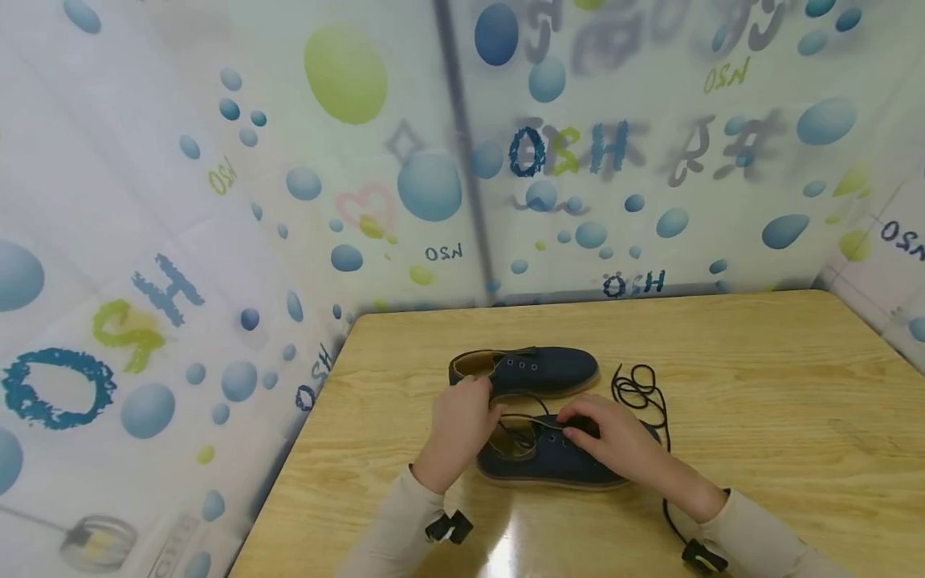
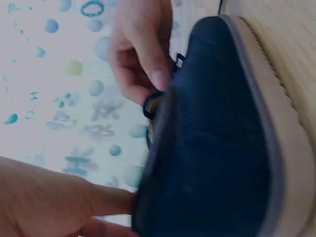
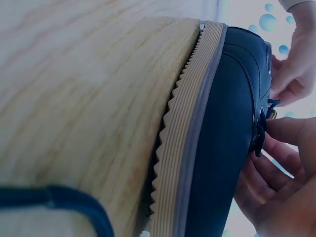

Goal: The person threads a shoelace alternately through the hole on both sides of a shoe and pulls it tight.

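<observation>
A dark blue shoe (image 1: 571, 466) with a pale ridged sole stands on the table, its toe to the right. My left hand (image 1: 462, 417) is over its heel opening with fingers curled, and appears to hold a dark shoelace (image 1: 533, 396) that loops toward the eyelets. In the left wrist view, the shoe's collar hides the fingertips of the left hand (image 2: 54, 202). My right hand (image 1: 610, 437) pinches the lace by the eyelets. Close up in the right wrist view, its thumb and fingers meet at the dark lace (image 3: 260, 131) at the shoe's top.
Just behind, a second dark blue shoe (image 1: 556, 369) lies parallel, toe also to the right. A loose black cord (image 1: 639, 385) coils right of the shoes and runs toward the right wrist's device (image 1: 702, 555). The wooden table (image 1: 780, 385) meets a printed curtain (image 1: 405, 281) at the back.
</observation>
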Action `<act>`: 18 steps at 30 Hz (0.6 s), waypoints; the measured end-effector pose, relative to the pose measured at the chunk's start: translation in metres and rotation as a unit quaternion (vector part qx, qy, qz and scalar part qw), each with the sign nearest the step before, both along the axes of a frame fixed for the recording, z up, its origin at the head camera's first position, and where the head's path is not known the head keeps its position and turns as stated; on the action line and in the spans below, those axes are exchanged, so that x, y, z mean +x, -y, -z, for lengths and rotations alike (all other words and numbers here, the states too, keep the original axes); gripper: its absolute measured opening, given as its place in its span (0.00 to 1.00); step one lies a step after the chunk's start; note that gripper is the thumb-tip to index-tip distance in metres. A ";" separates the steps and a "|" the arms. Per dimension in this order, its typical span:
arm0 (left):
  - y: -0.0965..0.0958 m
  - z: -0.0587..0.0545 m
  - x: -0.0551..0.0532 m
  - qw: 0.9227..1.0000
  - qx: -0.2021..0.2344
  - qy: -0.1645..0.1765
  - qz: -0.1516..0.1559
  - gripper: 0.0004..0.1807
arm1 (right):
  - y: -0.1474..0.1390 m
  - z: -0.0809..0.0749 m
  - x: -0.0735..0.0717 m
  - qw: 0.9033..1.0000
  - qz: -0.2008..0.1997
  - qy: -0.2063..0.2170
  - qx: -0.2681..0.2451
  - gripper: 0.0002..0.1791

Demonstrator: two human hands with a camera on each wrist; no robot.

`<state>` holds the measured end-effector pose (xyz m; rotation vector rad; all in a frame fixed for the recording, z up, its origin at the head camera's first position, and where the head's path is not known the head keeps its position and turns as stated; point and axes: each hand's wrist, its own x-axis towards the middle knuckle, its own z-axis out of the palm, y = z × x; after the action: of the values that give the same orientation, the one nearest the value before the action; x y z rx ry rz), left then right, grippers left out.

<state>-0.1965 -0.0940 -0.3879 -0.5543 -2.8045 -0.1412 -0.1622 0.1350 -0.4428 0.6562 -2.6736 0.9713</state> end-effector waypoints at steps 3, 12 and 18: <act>0.005 0.002 -0.003 0.999 0.015 0.032 0.010 0.10 | 0.000 0.000 0.000 1.000 -0.003 0.005 -0.002 0.10; 0.006 -0.013 0.004 0.983 0.030 0.100 0.154 0.05 | 0.003 0.000 -0.004 0.999 0.014 -0.021 -0.026 0.07; -0.003 -0.009 0.013 0.975 -0.075 0.123 0.170 0.29 | 0.004 -0.005 -0.007 0.999 0.030 -0.023 -0.014 0.06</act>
<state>-0.1836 -0.0905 -0.3787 -1.1224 -2.9458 -0.0698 -0.1690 0.1311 -0.4376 0.5822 -2.6193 0.9638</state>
